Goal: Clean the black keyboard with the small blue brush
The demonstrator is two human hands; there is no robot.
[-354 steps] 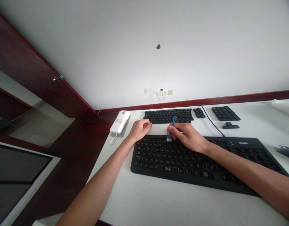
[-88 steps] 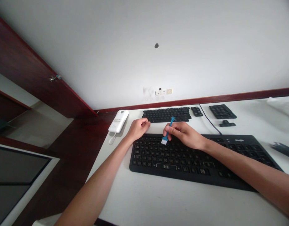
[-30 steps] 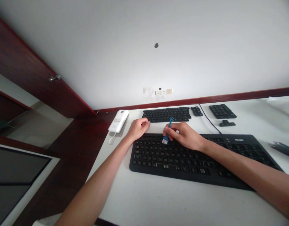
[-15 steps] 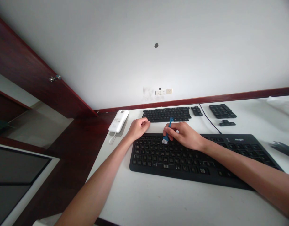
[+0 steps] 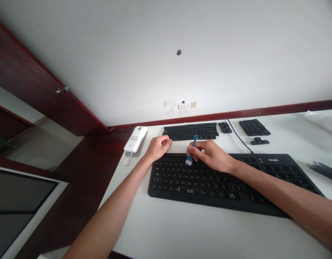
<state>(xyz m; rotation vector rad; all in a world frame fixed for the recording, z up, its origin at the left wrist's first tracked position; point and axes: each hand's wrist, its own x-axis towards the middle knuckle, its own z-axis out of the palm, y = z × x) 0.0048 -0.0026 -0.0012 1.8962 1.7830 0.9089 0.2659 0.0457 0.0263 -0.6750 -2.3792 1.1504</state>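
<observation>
A blue brush (image 5: 195, 143) with white bristles is pinched between the thumb and fingers of my right hand (image 5: 209, 154). Its bristles point down onto the upper rows of a black keyboard base (image 5: 168, 196), whose keycaps are off. My left hand (image 5: 158, 148) is curled closed at the base's back left corner, with nothing seen in it. Behind both hands lie the removed keycaps (image 5: 191, 129), laid out in rows. My right forearm crosses over the base and hides part of it.
A white handheld device (image 5: 135, 139) with a strap lies at the table's left edge. More keycaps (image 5: 254, 127) and a black cable (image 5: 240, 138) are at the back right. A dark object (image 5: 325, 171) lies at right. Wall sockets (image 5: 187, 105) and a door (image 5: 47, 82) stand beyond.
The view has shifted very slightly. Both hands and the brush stay in nearly the same place on the keyboard base.
</observation>
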